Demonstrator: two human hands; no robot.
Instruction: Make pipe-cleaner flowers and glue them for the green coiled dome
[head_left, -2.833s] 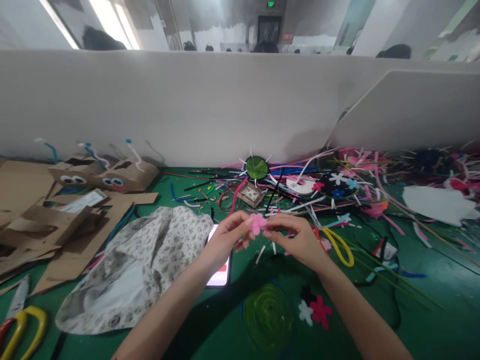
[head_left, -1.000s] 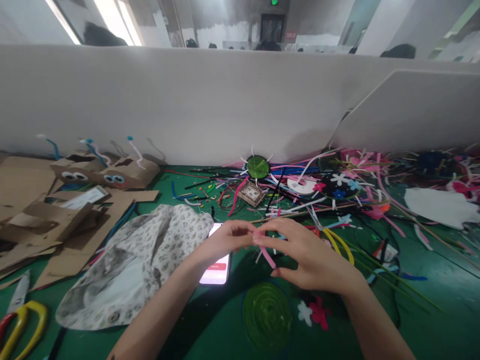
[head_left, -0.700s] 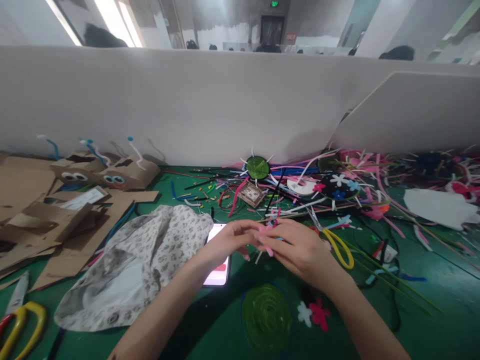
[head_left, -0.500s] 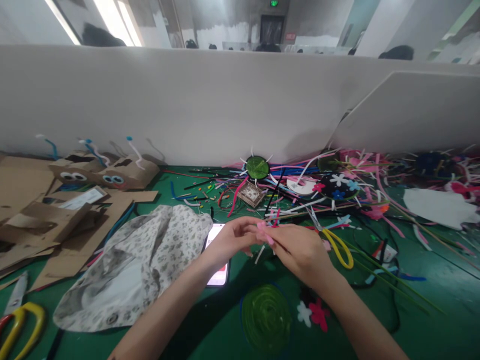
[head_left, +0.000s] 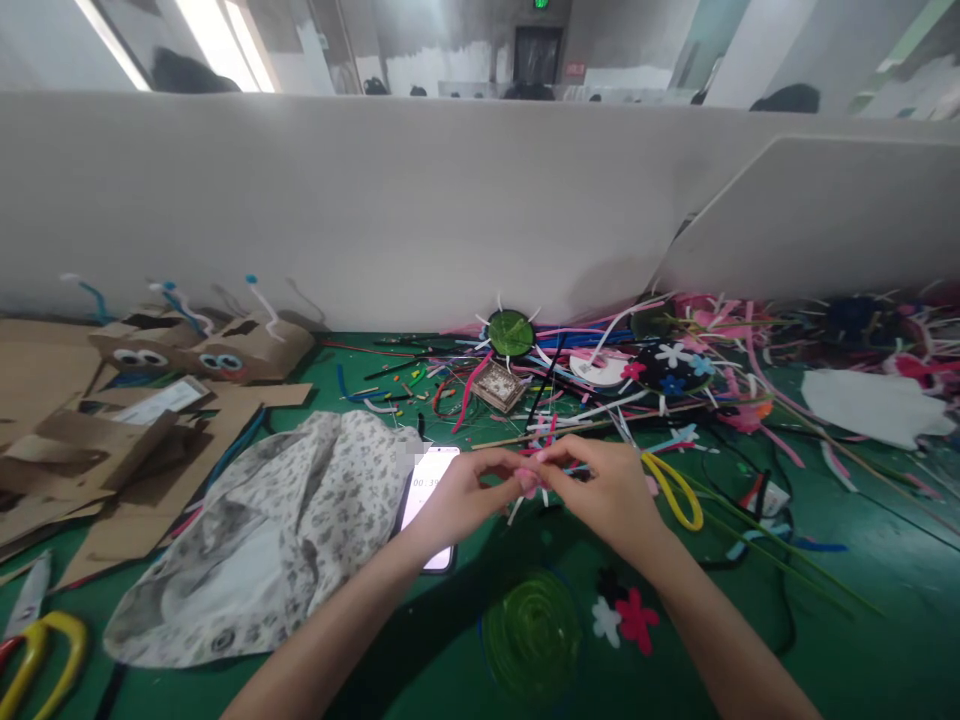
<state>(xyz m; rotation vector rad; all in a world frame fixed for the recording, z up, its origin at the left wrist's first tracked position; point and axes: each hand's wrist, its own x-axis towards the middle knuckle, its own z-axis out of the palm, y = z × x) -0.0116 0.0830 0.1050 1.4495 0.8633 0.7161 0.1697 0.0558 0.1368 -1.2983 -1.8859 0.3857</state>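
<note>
Pink piece is pinched by the left hand and the right hand above the green table, and might be torn or dropped if tugged unevenly

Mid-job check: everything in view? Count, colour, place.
Small piece: 1, pink, centre, mostly hidden
Disc: 1, green, near middle
Loose flowers: 3, white, red, black, right of disc
Phone: 1, white screen, left of centre
Cloth: 1, white, grey-patterned, left
Scissors: 2, yellow-handled, near left, right of centre
Eyed boxes: 2, brown, far left
Cardboard: several, brown, left
Square block: 1, brown, far middle
Round ornaments: several, green, black, far side
Strips: many, mixed, far middle to right
Sheet: 1, white, right
Table: 1, green, below
Panels: 2, pale grey, behind
Door: 1, dark, background
Left hand, right hand: 1 each, pinching piece
</note>
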